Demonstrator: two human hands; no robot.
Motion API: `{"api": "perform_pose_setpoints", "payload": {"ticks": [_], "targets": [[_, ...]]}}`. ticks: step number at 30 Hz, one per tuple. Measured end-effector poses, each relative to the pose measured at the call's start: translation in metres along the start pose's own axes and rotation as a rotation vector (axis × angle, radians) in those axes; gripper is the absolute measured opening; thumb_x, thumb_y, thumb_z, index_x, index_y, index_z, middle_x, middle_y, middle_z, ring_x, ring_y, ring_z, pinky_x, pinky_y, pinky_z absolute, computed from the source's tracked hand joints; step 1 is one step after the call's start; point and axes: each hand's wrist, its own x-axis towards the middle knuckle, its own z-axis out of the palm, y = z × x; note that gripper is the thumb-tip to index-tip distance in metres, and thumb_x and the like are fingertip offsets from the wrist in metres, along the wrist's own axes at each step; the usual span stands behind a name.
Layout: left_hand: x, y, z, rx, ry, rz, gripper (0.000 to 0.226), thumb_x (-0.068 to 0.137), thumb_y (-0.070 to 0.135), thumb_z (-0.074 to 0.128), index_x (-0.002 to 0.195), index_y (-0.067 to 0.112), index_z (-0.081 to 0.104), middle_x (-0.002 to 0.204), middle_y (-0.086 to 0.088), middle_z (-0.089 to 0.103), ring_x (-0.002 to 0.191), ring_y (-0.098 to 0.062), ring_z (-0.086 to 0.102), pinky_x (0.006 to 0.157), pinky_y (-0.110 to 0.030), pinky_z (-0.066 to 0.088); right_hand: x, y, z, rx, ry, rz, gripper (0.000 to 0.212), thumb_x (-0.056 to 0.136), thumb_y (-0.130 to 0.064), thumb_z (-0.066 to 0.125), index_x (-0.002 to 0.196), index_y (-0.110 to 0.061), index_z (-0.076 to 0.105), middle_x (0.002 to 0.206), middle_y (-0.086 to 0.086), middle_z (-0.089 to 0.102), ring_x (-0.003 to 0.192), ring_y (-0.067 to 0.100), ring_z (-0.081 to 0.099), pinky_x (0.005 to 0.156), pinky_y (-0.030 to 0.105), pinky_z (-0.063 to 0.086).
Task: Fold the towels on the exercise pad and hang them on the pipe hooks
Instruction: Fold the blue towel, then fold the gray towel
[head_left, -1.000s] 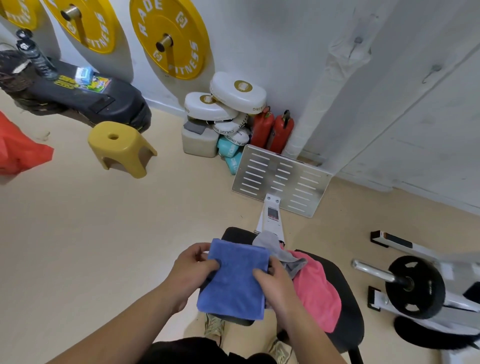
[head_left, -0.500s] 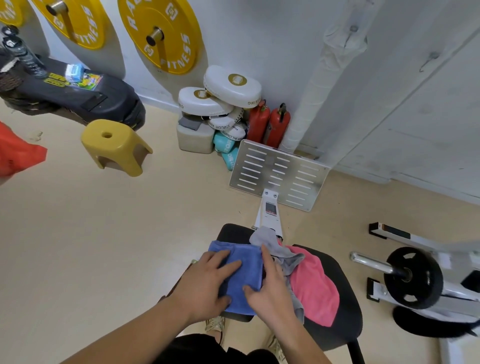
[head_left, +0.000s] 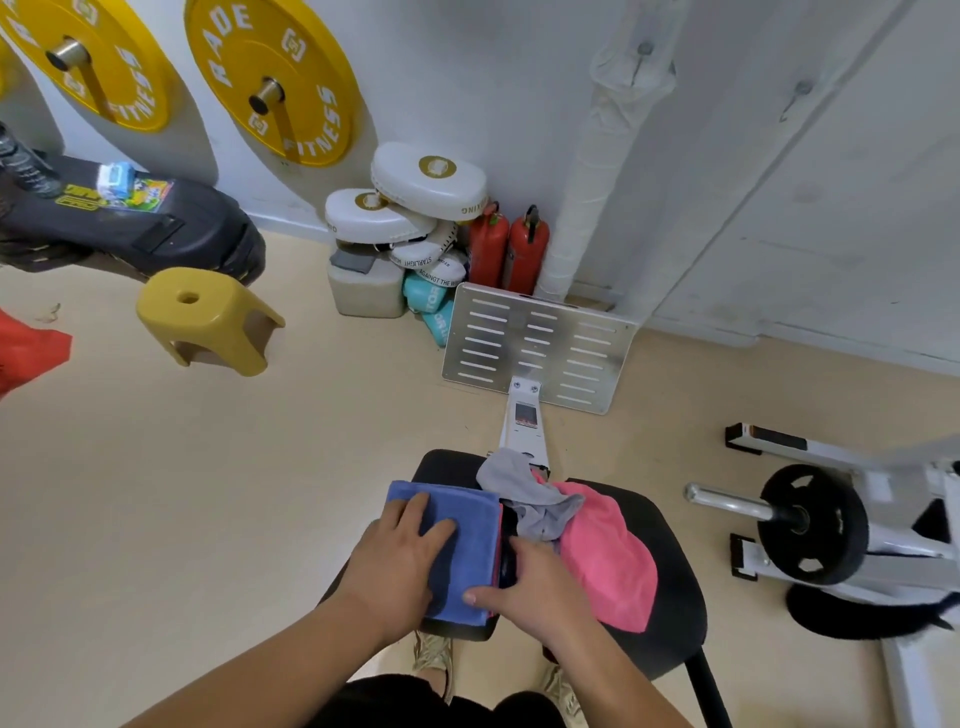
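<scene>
Presses the left hand (head_left: 400, 561) flat, fingers straight, on the folded blue towel (head_left: 475, 525) lying at the left end of the black exercise pad (head_left: 672, 597). Pinches that towel's right edge with the right hand (head_left: 530, 587), thumb on top, beside the grey towel (head_left: 524, 493) and pink towel (head_left: 608, 561) heaped on the same pad.

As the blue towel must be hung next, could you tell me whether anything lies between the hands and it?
Nothing visible: the left hand rests flat on the blue towel, the right hand holds its right edge.

Blue towel (head_left: 475, 545) under left hand (head_left: 402, 558), right hand (head_left: 530, 587)
</scene>
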Motion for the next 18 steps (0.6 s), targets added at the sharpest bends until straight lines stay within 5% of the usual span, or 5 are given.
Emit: {"api": "perform_pose_setpoints", "payload": {"ticks": [3,7,12,15,18], "targets": [[0.003,0.021,-0.015,-0.034,0.120,0.065,0.052,0.043,0.037,0.083,0.091,0.020,0.073,0.119,-0.013,0.067,0.099,-0.035,0.069,0.069,-0.041,0.062,-0.020,0.011,-0.015,0.146,-0.007,0.011,0.040,0.069,-0.054,0.079,0.098,-0.035,0.059,0.088,-0.014,0.064,0.079,0.000,0.060,0.073,0.023,0.050],[0.020,0.079,-0.026,-0.297,0.212,0.254,0.019,0.081,0.029,0.061,0.098,0.023,0.067,0.121,0.005,0.060,0.104,-0.019,0.059,0.075,-0.031,0.056,-0.040,0.048,-0.042,0.279,0.082,0.072,0.021,0.092,-0.048,0.066,0.100,-0.028,0.067,0.080,-0.009,0.068,0.067,0.005,0.063,0.066,0.020,0.048],[0.068,0.150,-0.020,-0.405,-0.191,0.203,0.025,0.096,0.016,0.050,0.111,0.005,0.067,0.119,-0.008,0.062,0.117,-0.024,0.053,0.100,-0.026,0.040,-0.052,0.092,-0.076,0.229,0.203,0.108,0.030,0.097,-0.040,0.064,0.123,-0.027,0.067,0.103,-0.013,0.066,0.092,-0.002,0.061,0.073,0.008,0.041],[0.095,0.171,-0.016,-0.300,-0.257,0.111,0.041,0.100,0.019,0.051,0.138,0.002,0.055,0.147,-0.014,0.050,0.140,-0.033,0.042,0.122,-0.039,0.025,-0.052,0.111,-0.093,0.221,0.161,0.070,0.038,0.098,-0.029,0.064,0.135,-0.021,0.063,0.121,-0.009,0.066,0.113,0.007,0.062,0.089,0.013,0.043],[0.118,0.178,0.001,-0.422,-0.280,-0.038,0.067,0.098,0.023,0.054,0.158,0.013,0.028,0.164,-0.009,0.029,0.152,-0.028,0.025,0.124,-0.043,0.027,-0.051,0.129,-0.106,0.149,0.076,-0.002,0.043,0.099,-0.028,0.061,0.142,-0.023,0.056,0.139,-0.010,0.059,0.124,0.002,0.051,0.104,0.019,0.037]]}}
